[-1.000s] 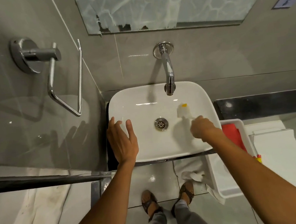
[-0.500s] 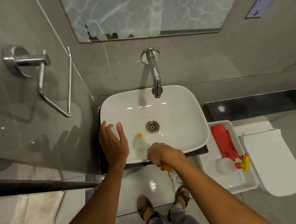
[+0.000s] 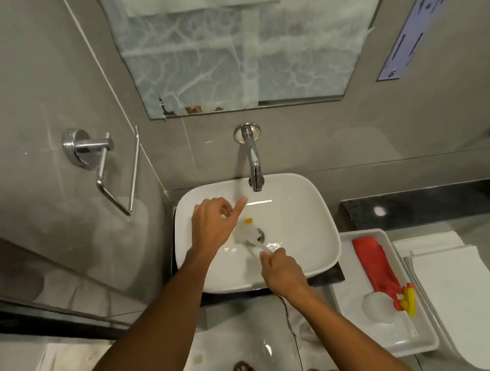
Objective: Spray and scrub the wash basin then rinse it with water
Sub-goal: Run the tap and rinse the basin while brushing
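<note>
A white wash basin [image 3: 308, 233] sits under a chrome wall tap [image 3: 253, 166]. My right hand [image 3: 282, 271] is closed on the handle of a small scrub brush [image 3: 247, 233], whose white head with an orange tip lies on the basin floor just left of the drain [image 3: 259, 235]. My left hand [image 3: 213, 224] hovers over the basin's far left part, forefinger stretched toward the tap, other fingers loosely curled, holding nothing. No water is seen coming from the tap.
A white tray [image 3: 423, 344] to the right of the basin holds a spray bottle [image 3: 398, 299] with a red and yellow trigger and a red cloth [image 3: 370, 260]. Beyond it is a white toilet lid [image 3: 470, 298]. A chrome towel ring [image 3: 117, 173] hangs on the left wall.
My left hand has left the basin's left rim and moved over the bowl toward the tap. The brush has moved from the near left side to the drain. The camera view has tilted up.
</note>
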Demonstrator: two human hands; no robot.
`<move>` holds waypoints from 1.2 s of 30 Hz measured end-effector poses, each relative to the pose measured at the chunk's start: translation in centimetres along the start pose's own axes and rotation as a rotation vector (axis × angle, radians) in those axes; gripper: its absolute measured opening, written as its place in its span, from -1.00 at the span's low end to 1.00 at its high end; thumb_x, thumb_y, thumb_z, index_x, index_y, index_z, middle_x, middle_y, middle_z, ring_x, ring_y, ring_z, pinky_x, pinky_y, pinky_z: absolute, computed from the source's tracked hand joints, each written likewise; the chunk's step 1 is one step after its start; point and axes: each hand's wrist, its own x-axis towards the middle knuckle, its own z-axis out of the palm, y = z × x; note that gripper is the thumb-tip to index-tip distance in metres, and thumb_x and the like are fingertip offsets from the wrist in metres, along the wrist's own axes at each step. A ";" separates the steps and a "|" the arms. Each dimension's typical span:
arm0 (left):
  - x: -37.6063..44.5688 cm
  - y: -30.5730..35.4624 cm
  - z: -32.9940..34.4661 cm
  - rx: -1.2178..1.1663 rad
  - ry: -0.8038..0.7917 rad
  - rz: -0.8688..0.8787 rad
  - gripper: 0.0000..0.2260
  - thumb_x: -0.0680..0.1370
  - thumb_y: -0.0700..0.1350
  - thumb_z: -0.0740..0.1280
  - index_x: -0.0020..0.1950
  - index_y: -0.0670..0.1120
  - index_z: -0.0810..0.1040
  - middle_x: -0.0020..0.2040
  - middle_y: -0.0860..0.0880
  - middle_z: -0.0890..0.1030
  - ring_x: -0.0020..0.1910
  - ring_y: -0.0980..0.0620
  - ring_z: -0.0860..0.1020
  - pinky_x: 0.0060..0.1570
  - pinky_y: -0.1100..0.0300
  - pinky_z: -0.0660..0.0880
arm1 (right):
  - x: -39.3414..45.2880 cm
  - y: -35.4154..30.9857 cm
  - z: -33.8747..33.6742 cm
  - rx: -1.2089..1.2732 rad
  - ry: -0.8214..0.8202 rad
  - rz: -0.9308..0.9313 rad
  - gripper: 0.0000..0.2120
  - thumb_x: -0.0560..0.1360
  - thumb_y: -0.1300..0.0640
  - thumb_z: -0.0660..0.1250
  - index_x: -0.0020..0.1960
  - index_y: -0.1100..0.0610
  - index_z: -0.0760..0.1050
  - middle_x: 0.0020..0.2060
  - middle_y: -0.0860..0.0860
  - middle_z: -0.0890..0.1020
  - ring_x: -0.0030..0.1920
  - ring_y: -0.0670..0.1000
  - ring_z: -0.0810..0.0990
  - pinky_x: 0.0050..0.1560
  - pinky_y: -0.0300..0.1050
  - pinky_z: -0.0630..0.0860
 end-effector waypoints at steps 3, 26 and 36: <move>2.6 4.6 -0.5 0.087 -0.034 -0.008 -0.34 0.47 0.59 0.26 -0.39 0.01 0.46 -0.42 0.08 0.56 -0.33 0.02 0.56 -0.21 0.11 0.46 | -0.3 0.5 -1.0 0.062 0.056 -0.007 -0.49 0.74 -0.15 0.05 0.34 0.28 0.40 0.28 0.24 0.62 0.27 0.28 0.61 0.28 0.11 0.53; 6.1 11.6 1.2 0.085 -0.165 -0.348 -0.71 0.52 0.10 0.51 -0.10 -0.13 0.61 -0.11 -0.11 0.65 -0.13 -0.10 0.57 -0.37 0.15 0.31 | -2.4 1.4 -2.9 0.185 0.088 -0.074 -0.52 0.72 -0.16 0.09 0.33 0.23 0.42 0.23 0.19 0.62 0.22 0.21 0.63 0.21 0.09 0.57; 7.7 11.0 0.7 0.090 -0.356 -0.323 -0.64 0.55 0.12 0.47 0.05 -0.18 0.73 0.06 -0.13 0.73 0.10 -0.18 0.68 -0.03 0.05 0.52 | -1.6 1.6 -2.7 0.239 0.110 -0.072 -0.55 0.73 -0.14 0.10 0.30 0.25 0.43 0.18 0.19 0.63 0.03 0.15 0.58 -0.01 -0.04 0.48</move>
